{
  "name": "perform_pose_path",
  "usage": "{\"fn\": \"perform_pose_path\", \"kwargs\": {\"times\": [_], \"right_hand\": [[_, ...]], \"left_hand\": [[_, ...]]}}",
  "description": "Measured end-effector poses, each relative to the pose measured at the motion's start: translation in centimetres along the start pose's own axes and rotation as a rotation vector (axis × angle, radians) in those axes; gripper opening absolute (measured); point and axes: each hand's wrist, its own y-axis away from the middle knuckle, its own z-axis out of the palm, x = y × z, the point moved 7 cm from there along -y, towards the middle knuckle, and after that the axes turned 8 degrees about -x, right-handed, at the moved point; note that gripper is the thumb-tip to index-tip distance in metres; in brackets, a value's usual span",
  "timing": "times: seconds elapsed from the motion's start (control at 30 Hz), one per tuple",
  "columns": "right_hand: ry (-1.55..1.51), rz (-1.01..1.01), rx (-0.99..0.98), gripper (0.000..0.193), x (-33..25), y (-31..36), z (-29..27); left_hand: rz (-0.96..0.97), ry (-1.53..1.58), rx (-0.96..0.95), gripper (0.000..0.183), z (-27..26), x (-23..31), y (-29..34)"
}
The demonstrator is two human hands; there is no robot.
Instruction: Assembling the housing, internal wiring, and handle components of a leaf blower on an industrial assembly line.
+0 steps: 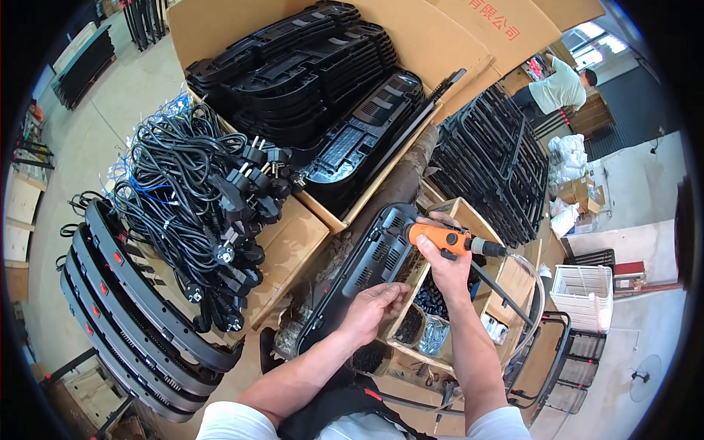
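My right hand (449, 270) is wrapped round an orange power screwdriver (433, 236). A clear hose (541, 293) appears to run from its dark rear end. The tool's front points left toward a long black plastic cover (370, 257) with vent slots, which lies in front of me; its tip is hidden behind my hand. My left hand (372, 312) is over the cover's right edge, beside a wooden parts box (411, 290). Its thumb and fingertips are pinched together, and whatever they hold is too small to see. Silver screws (434, 334) and small black parts (431, 299) fill the box's compartments.
Left of the cover, black power cords (191, 191) with plugs are heaped. Beyond stands a cardboard box (433, 37) of stacked black covers (315, 81). Curved black housings (139, 315) sit at lower left, black frames (491, 161) at right. A person (557, 84) works farther back.
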Motion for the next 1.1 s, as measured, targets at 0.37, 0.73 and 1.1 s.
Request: {"fn": "perform_pose_path", "kwargs": {"times": [0.37,0.73,1.1], "right_hand": [[0.112,0.012,-0.099,0.051,-0.9,-2.1,1.6],[0.289,0.013,-0.195,0.044,-0.5,-3.5,2.1],[-0.009,0.078,-0.121,0.057,-4.7,4.4,0.8]], "left_hand": [[-0.01,0.144,0.105,0.026,-0.4,0.5,0.9],[0.059,0.267,0.215,0.026,-1.8,0.9,1.0],[0.15,0.579,0.255,0.029,-2.1,2.4,-0.6]]}}
